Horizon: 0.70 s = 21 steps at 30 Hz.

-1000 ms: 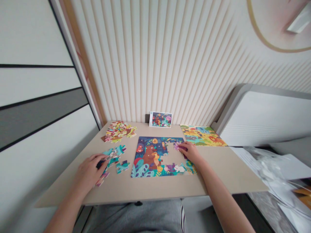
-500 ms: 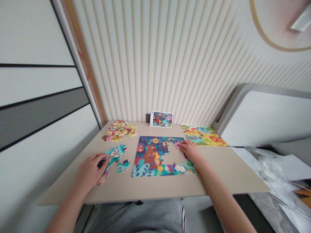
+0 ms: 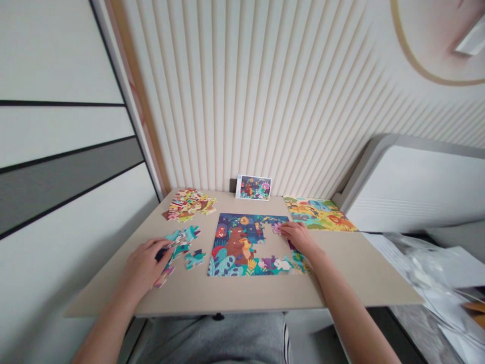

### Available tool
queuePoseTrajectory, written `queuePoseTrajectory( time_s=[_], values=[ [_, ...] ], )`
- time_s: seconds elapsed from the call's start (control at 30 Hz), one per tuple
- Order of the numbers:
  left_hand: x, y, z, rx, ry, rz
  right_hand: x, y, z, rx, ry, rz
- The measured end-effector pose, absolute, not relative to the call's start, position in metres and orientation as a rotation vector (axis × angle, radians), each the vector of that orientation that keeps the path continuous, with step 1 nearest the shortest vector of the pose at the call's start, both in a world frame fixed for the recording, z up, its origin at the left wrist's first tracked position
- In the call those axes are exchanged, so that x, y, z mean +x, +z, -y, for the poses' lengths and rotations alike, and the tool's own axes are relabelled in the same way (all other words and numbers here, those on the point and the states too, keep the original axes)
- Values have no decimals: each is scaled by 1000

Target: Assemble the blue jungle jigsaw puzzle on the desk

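A partly assembled jigsaw puzzle (image 3: 235, 242) with a bear picture lies on the table, a gap open in its right half. At the gap's upper right, the fingertips of my right hand (image 3: 299, 236) pinch a pink puzzle piece (image 3: 277, 229). To the left, my left hand (image 3: 146, 265) is curled around a dark blue puzzle piece (image 3: 161, 254), over the near pile of loose pieces (image 3: 182, 240). The hand covers part of that pile. One teal piece (image 3: 195, 259) lies between the pile and the puzzle.
A picture card (image 3: 253, 187) leans upright by the ribbed wall. Another pile of red and yellow pieces (image 3: 191, 205) lies at the back left. A yellow animal puzzle (image 3: 320, 214) is at the back right. Beyond the table's right edge are plastic bags (image 3: 420, 260) and papers.
The view has shifted slightly, moving the scene a little to the right. Both hands stay at nearly the same places, the right still at the pink piece.
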State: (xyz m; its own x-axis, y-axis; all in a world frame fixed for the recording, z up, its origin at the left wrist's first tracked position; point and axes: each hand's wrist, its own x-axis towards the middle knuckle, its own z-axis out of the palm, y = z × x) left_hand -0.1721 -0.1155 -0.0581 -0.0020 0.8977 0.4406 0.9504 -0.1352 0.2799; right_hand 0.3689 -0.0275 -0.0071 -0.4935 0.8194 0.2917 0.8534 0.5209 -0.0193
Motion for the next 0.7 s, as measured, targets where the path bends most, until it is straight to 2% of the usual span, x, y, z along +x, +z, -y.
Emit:
queuePoseTrajectory(
  time_s=[0.3,0.7],
  values=[
    [-173,-59,115,-2157,-814,1996,360,1,32,-1407,-360,2625],
    [-170,-55,117,-2156,-844,2039,366,1,33,-1380,-356,2601]
  ],
)
